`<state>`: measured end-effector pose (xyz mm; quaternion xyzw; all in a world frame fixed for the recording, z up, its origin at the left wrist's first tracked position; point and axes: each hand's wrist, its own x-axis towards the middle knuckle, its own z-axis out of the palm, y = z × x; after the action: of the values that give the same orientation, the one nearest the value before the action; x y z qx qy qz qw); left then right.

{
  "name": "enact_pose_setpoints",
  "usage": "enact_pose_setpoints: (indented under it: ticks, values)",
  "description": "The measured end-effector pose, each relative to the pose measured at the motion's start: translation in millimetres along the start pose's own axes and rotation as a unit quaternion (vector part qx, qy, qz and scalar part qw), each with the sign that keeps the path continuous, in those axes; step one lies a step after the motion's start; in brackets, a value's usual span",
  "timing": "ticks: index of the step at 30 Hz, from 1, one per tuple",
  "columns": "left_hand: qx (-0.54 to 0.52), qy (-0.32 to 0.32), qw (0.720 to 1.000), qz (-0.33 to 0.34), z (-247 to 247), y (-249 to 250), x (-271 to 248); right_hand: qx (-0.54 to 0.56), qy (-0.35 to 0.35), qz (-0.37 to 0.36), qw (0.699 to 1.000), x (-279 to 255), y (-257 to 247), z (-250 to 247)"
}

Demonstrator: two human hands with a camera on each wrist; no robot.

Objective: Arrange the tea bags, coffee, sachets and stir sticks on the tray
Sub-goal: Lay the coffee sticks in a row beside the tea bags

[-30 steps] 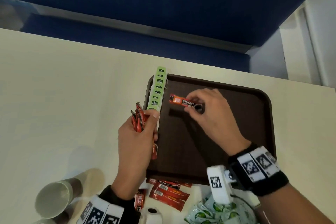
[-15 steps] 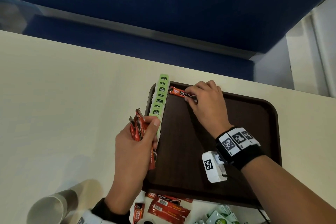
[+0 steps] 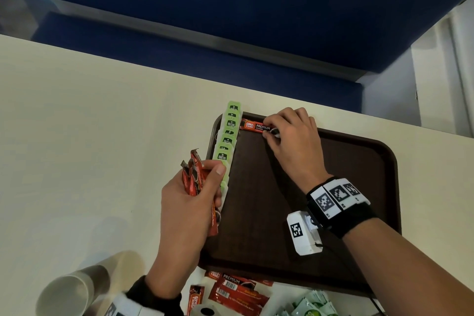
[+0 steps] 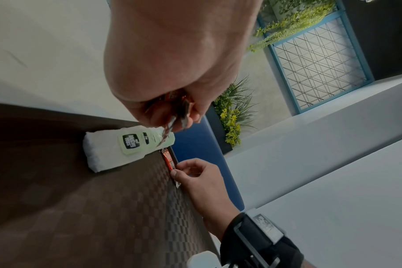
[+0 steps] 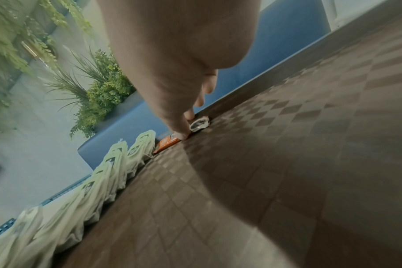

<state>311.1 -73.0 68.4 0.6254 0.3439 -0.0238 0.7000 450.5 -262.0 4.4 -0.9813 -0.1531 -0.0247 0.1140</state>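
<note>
Spreading wide beneath everything, the pale surface [image 3: 77, 136] carries the brown tray [image 3: 359, 187], whose checkered floor is mostly bare. Along the tray's left rim runs a row of green-tagged tea bags [image 3: 227, 140], overlapping like tiles and leaning on the rim. My left hand [image 3: 189, 202] hovers over that edge with its fingers curled round a bundle of red coffee sticks [image 3: 193, 174], their torn-looking ends fanning out past my thumb. My right hand [image 3: 292, 136] reaches to the tray's far left corner, where thumb and fingertips pinch one coffee stick [image 3: 255, 126] lying flat along the far rim, its left end just beside the topmost tea bag. Off the tray, near my body, lie more red coffee packets [image 3: 236, 290] and a heap of pale green sachets [image 3: 310, 305], with a paper cup [image 3: 69, 290] tipped on its side at the left. I judge the stick light, thin and a little slick, soft enough to bend if squeezed mid-length, so holding it near one end and sliding it against the rim suits it best. The tea bags look soft and easily knocked askew, so I should keep my knuckles clear of them.
</note>
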Motion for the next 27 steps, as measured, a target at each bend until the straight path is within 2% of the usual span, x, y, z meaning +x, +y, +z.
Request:
enact_pose_setpoints:
  ticks: [13,21,22,24,25,27]
  values:
    - [0.005,-0.016,1.0,-0.004,3.6,-1.4,4.3,0.0,-0.003,-0.01,1.0,1.1,0.7,-3.5]
    - [0.005,-0.02,1.0,-0.008,5.3,1.5,5.6,0.012,-0.017,0.009,1.0,-1.8,-2.8,-12.1]
    - [0.005,-0.023,1.0,-0.01,5.8,2.1,5.6,0.036,-0.015,0.016,0.999,-3.8,-6.4,-17.1]
    - [0.013,-0.028,0.999,-0.011,7.3,3.3,4.9,0.151,-0.022,0.041,0.987,-12.5,-19.0,-34.3]
    - [0.017,-0.031,0.999,-0.009,8.2,4.1,4.3,0.232,-0.044,0.059,0.97,-19.8,-28.1,-46.8]
    - [0.015,-0.034,0.999,0.002,11.2,5.0,2.5,0.372,-0.14,0.091,0.913,-39.1,-48.1,-71.9]
